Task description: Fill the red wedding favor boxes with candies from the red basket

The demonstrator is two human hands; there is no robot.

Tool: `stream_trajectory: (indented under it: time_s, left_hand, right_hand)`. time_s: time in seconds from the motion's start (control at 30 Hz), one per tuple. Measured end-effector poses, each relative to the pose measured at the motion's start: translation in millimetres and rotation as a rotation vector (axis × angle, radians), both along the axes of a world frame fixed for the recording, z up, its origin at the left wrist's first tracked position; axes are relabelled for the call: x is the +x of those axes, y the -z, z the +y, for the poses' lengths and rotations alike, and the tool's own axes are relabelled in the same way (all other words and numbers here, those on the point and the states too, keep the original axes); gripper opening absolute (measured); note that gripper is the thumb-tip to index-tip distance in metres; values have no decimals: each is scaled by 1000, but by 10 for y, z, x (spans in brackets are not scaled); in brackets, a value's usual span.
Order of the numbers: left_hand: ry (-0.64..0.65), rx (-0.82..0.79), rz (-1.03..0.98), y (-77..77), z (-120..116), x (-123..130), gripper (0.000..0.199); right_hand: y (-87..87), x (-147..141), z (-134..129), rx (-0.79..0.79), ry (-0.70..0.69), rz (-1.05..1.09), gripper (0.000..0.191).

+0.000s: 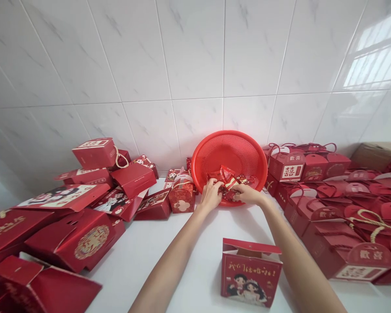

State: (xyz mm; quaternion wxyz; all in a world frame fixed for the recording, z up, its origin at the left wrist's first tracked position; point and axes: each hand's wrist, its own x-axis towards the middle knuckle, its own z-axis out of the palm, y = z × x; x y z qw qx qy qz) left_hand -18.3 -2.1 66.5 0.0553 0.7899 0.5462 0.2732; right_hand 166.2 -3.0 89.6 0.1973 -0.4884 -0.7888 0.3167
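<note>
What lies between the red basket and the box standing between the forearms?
In the head view, just a bare stretch of white tabletop lies between the red basket and the box, with the left forearm and right forearm on either side.

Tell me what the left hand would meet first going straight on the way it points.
Most likely the small packets in the red basket: the left hand seems to be touching or nearly touching them, though depth is unclear. Behind them is the basket's inner side.
</note>
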Motion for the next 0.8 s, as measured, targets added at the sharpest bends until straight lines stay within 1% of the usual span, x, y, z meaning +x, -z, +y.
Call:
stream_trajectory:
  time_s: [0.1,0.17,0.23,0.37,0.5,0.67,0.8]
  left_hand:
    - [-7,-37,64,-3,-10,-6,36]
    - [4,-64,127,1,-12,-11,27]
    - [24,-84,182,11,-18,-11,23]
    - [26,-107,226,19,-49,8,26]
    - [1,-158,309,-10,-97,26,28]
    - [-15,-205,392,-83,-150,55,35]
    - [-26,-251,430,-180,-197,72,35]
  right_hand:
    - [-21,-1,-10,69,17,-49,12]
    - [-38,-3,-23,80,18,-90,14]
    - [-49,-9,-34,77,17,-130,15]
    - [-58,-35,-41,70,18,-198,15]
    - [-52,-52,-41,44,-4,-259,14]
    - [-60,-32,-66,-10,-25,-329,12]
    - [-146,-14,-123,-52,-52,-368,13]
